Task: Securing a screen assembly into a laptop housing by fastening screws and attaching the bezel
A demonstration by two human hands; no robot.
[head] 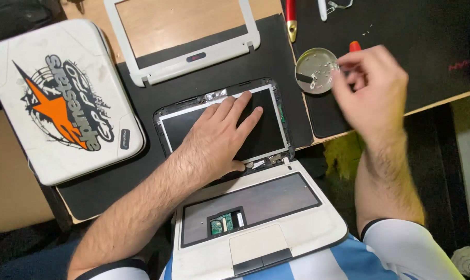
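On the black desk mat [157, 98], left hand [222, 137] lies flat, fingers spread, upon the bare dark screen panel [268, 140] of an opened white laptop [297, 228]. Right hand [372, 96], fingers loosely pinched, contents indiscernible, hovers beside a round metal dish [315, 70].

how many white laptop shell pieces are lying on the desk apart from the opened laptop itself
2. The lid cover with an orange star graphic lies at the left; the empty screen bezel lies at the top, above the opened laptop. Others may lie outside the view.
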